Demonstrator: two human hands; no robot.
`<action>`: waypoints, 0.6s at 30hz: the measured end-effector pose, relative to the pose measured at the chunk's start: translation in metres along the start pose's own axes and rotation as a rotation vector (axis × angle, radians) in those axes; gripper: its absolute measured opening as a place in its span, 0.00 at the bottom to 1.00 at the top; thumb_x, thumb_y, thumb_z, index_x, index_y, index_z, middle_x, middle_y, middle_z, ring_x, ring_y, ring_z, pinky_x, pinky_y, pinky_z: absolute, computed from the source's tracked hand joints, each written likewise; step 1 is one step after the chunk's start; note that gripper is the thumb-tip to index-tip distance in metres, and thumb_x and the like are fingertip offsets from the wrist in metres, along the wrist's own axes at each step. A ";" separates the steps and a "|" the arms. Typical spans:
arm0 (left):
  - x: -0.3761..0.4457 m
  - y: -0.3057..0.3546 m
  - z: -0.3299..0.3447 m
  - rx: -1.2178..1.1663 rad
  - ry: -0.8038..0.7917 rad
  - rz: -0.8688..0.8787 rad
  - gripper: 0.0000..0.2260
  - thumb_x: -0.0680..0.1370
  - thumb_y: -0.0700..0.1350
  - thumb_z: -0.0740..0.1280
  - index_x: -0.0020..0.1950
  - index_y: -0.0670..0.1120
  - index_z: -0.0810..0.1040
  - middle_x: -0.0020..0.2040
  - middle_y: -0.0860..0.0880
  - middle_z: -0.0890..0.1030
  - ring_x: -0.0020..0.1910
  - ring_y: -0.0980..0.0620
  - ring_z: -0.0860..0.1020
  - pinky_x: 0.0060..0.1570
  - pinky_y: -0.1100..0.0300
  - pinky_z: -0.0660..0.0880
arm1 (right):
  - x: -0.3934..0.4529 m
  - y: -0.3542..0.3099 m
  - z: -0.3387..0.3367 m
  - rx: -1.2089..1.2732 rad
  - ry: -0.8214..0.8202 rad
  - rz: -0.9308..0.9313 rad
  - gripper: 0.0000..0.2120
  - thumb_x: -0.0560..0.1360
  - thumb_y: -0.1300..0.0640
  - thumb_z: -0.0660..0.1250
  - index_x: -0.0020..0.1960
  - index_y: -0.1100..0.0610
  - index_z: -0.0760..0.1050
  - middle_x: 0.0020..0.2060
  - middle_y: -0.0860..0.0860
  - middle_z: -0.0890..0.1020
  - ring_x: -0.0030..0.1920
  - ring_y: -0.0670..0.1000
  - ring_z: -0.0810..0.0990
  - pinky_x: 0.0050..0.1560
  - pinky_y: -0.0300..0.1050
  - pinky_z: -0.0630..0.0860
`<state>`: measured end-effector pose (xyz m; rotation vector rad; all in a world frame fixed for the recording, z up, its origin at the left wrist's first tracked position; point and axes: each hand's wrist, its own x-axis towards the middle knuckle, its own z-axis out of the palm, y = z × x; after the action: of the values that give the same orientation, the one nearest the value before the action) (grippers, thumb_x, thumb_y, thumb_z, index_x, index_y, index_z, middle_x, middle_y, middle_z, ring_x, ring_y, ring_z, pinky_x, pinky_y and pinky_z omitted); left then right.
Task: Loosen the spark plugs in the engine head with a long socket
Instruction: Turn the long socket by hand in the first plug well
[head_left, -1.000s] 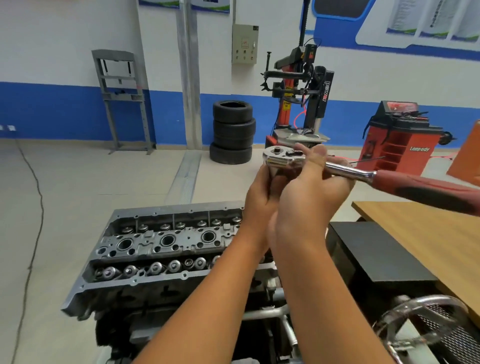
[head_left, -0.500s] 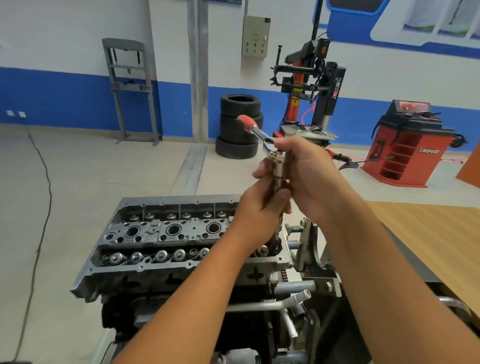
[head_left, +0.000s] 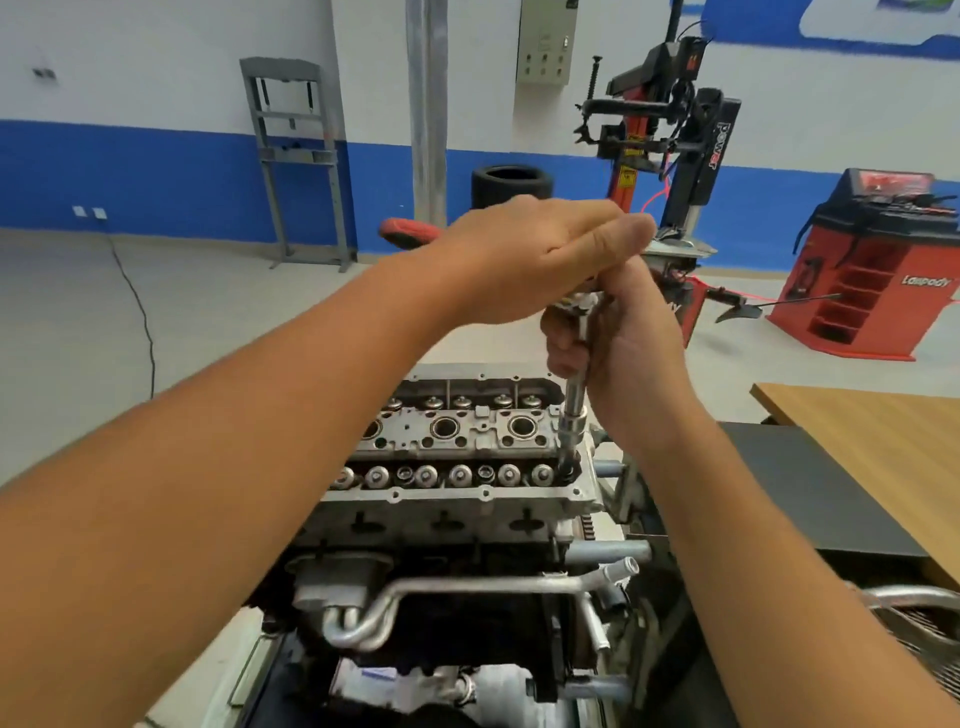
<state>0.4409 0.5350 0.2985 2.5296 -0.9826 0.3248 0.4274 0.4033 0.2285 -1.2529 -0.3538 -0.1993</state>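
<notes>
The grey engine head (head_left: 467, 452) lies in front of me with its round spark plug wells in a row. A long chrome socket and extension (head_left: 574, 410) stands upright with its lower end in the rightmost well. My right hand (head_left: 623, 353) grips the upper part of this extension. My left hand (head_left: 540, 260) reaches across above it and grips the ratchet near its head. The ratchet's red handle (head_left: 402, 234) sticks out to the left past my left hand. The ratchet head is mostly hidden by my fingers.
A wooden table (head_left: 857, 431) and a black box (head_left: 795, 483) stand to the right of the engine. A wire guard (head_left: 914, 618) sits at the lower right. Further back are a tyre changer (head_left: 670, 130), a red wheel balancer (head_left: 878, 270), tyres (head_left: 511, 182) and a grey press frame (head_left: 296, 156).
The tool came down and the socket now sits in the rightmost well. The handle swung to the left. My left hand moved up onto the ratchet, my right hand down onto the extension.
</notes>
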 end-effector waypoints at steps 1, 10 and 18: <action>0.003 -0.001 -0.001 -0.055 -0.025 -0.021 0.18 0.81 0.70 0.47 0.47 0.67 0.74 0.44 0.62 0.78 0.47 0.60 0.78 0.57 0.46 0.78 | 0.000 0.004 0.000 0.006 0.028 -0.003 0.23 0.80 0.44 0.57 0.63 0.62 0.69 0.34 0.50 0.77 0.29 0.48 0.69 0.29 0.44 0.59; -0.005 -0.005 -0.021 -0.366 -0.165 -0.212 0.17 0.82 0.59 0.68 0.50 0.48 0.88 0.38 0.44 0.81 0.35 0.47 0.74 0.32 0.57 0.72 | -0.022 0.044 -0.018 -0.226 -0.039 -0.362 0.04 0.84 0.59 0.57 0.50 0.54 0.64 0.33 0.53 0.67 0.28 0.45 0.64 0.29 0.37 0.64; -0.025 -0.008 -0.043 -0.816 0.271 -0.261 0.14 0.86 0.51 0.60 0.48 0.46 0.79 0.29 0.55 0.73 0.26 0.57 0.67 0.30 0.62 0.68 | -0.014 0.048 -0.022 -0.235 -0.034 -0.355 0.08 0.85 0.56 0.57 0.50 0.59 0.68 0.32 0.54 0.69 0.28 0.45 0.66 0.26 0.37 0.65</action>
<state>0.4257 0.5740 0.3254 1.7743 -0.5152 0.1366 0.4339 0.3962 0.1745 -1.4193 -0.5949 -0.5354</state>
